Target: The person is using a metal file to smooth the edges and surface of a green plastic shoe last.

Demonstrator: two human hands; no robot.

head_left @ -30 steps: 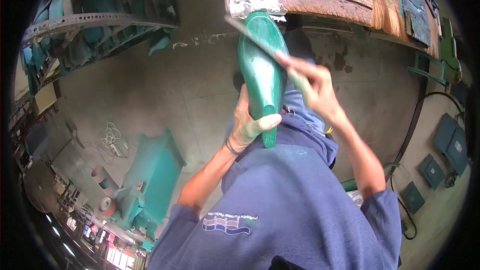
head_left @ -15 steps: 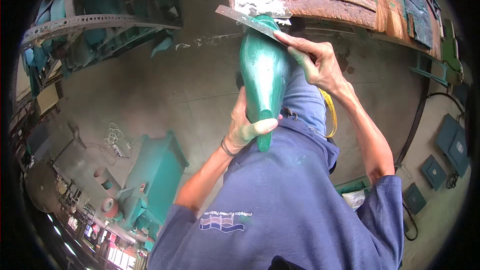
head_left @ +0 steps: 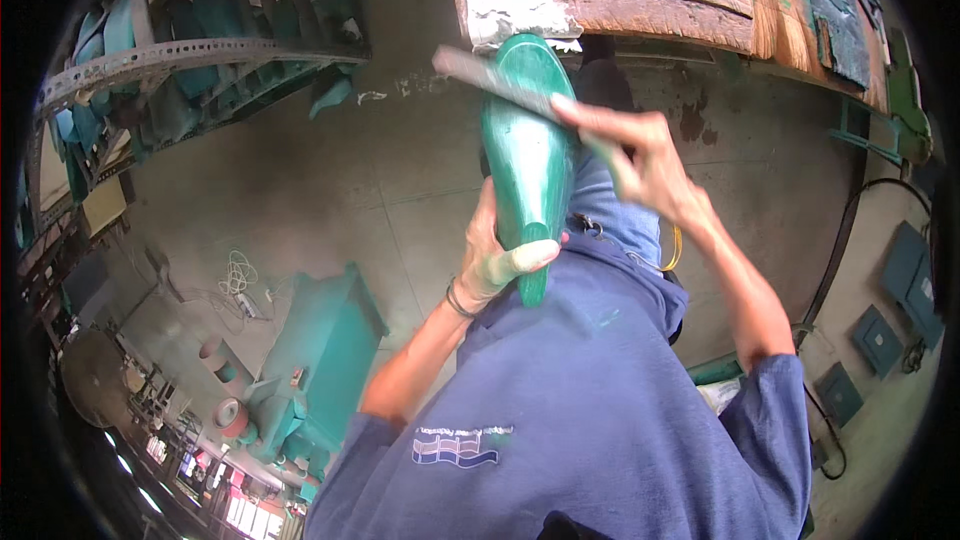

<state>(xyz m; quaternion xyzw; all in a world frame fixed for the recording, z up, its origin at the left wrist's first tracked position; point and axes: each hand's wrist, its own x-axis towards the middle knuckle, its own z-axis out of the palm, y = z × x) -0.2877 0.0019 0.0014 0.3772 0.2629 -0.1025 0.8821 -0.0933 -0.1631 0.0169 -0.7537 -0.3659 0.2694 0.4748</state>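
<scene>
Starting at the left of the green moulded piece [head_left: 527, 155], a metal rack [head_left: 190, 60] stacked with more green parts is seen, and below it a green machine body [head_left: 320, 365] stands on the concrete floor [head_left: 300, 180]. The green moulded piece itself is held upright before the person's blue shirt [head_left: 600, 420], its narrow lower end clasped by the left hand [head_left: 495, 255], whose thumb is pressed across the front near the tip. Across the upper part of the piece a flat grey file [head_left: 500, 85] is laid at a slant, gripped at its right end by the right hand [head_left: 635, 155], the fingers closed around it. Compared with half a second ago, the file is seen lower on the piece and the right hand is drawn nearer to the body, while the left hand's clasp is unchanged; a filing stroke along the piece's edge is judged to be under way. Above and right of the piece, a worn wooden bench edge [head_left: 650, 10] is seen.
</scene>
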